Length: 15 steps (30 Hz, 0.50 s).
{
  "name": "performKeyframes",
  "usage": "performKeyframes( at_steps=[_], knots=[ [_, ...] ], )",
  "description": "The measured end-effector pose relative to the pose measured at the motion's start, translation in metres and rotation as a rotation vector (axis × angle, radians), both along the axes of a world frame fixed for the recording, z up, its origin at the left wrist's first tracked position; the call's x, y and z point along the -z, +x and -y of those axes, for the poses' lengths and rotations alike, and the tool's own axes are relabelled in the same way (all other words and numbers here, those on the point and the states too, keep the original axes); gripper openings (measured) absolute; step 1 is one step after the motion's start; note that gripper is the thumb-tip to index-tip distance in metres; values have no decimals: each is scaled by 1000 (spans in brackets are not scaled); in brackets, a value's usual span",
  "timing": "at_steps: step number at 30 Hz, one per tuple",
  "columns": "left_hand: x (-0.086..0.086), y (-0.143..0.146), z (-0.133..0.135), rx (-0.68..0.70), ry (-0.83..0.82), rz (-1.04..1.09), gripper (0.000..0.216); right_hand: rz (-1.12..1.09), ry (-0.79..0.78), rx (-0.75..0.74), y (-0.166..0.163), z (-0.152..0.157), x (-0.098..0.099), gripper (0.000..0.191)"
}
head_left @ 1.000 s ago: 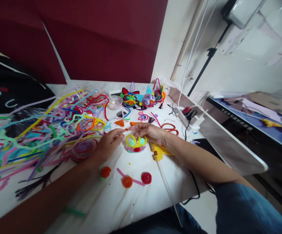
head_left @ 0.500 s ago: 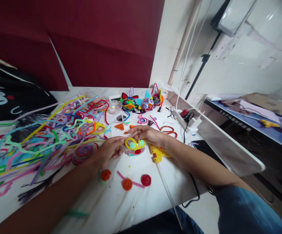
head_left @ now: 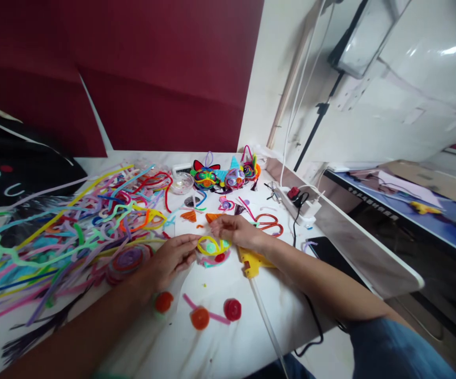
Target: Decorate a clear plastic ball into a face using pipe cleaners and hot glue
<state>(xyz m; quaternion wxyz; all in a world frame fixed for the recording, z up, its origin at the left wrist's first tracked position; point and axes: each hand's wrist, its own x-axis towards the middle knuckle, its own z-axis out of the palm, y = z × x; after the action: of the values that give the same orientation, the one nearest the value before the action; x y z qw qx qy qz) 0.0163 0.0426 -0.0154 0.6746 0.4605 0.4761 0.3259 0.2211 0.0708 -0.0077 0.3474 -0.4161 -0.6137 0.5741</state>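
Between my hands, just above the table, is a small pipe-cleaner face (head_left: pixel 213 259) with yellow rings around pale green coils and a red coil below. My left hand (head_left: pixel 177 255) closes its thumb and fingers on the left edge of the yellow ring. Curled over the face's upper right side, my right hand (head_left: pixel 237 230) has its fingertips at the other yellow ring and partly covers it. A yellow hot glue gun (head_left: pixel 253 261) lies below my right wrist, a clear glue stick (head_left: pixel 266 321) reaching from it. Nearer me are a red coil (head_left: pixel 233 309) and an orange coil (head_left: pixel 200 318).
A tangled heap of pipe cleaners (head_left: pixel 73 231) spreads over the left side. Finished colourful ornaments (head_left: pixel 234 179) stand at the back. Orange-handled scissors (head_left: pixel 269 223), a power strip (head_left: pixel 299 205) with cords, and a black flat device (head_left: pixel 330 255) lie to the right.
The view has tilted up slightly, so the table things sit lower in the picture. My right fingers have shifted onto the right yellow ring, hiding more of it. My left hand keeps its hold.
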Motion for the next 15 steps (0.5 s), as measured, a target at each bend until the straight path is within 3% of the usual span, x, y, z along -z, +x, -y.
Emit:
performKeyframes(
  at_steps=[3, 10, 15],
  knots=[
    [1, 0, -1, -13, -18, 10, 40, 77, 63, -25, 3, 2, -5, 18],
    [2, -1, -4, -51, -52, 28, 41, 376, 230, -218, 15, 16, -27, 58],
    [5, -1, -4, -46, -72, 0, 42, 500, 487, -292, 16, 21, -16, 90]
  ],
)
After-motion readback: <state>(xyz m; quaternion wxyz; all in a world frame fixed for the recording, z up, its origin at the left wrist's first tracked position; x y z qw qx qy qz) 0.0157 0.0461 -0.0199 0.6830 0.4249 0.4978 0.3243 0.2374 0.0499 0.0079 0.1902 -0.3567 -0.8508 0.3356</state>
